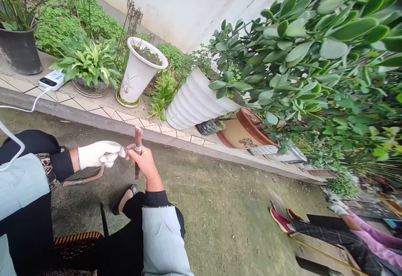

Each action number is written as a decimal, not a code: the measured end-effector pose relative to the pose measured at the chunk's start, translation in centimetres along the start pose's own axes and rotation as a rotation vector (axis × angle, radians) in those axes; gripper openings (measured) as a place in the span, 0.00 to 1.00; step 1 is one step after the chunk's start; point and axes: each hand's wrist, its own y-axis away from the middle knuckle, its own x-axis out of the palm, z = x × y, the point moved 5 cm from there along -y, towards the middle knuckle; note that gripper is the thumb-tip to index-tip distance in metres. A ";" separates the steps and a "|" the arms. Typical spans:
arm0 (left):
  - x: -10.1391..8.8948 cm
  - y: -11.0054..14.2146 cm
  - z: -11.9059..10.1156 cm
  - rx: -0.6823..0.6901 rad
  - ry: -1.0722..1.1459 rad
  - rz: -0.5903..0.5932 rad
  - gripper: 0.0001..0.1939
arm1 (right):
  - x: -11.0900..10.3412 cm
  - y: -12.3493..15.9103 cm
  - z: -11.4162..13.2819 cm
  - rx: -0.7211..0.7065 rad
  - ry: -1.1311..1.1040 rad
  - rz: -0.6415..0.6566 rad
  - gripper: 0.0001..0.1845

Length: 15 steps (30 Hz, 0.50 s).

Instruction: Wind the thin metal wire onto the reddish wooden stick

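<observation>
My left hand [99, 154] wears a white glove and is closed in a pinch on something thin that I cannot make out, its tip touching my right hand. My bare right hand [146, 163] is wrapped round a reddish-brown stick [138, 135], held upright, with a pale band round it just above my fingers. The two hands meet above my knees. A rusty curved rod [83, 179] shows just below my left wrist; whether I hold it I cannot tell. My foot in a dark shoe [124, 200] rests on the ground below.
A tiled ledge [94, 110] carries a tall white pot [138, 70], a ribbed white pot [196, 100], a brown pot [241, 131], a dark pot [19, 50] and a power bank [52, 79] with a white cable. Another person's red shoes [282, 221] and sleeves sit lower right.
</observation>
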 end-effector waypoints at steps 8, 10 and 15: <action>-0.4 -0.4 -1.3 0.131 -0.449 -0.235 0.10 | -0.2 -0.6 -1.2 0.061 0.152 -0.077 0.10; -0.5 -0.5 -1.7 0.181 -0.564 -0.278 0.11 | -0.2 -0.7 -1.4 0.061 0.202 -0.129 0.09; -1.0 -0.4 -2.6 0.260 -0.981 -0.463 0.13 | 0.8 -0.7 -1.6 0.138 0.073 -0.244 0.07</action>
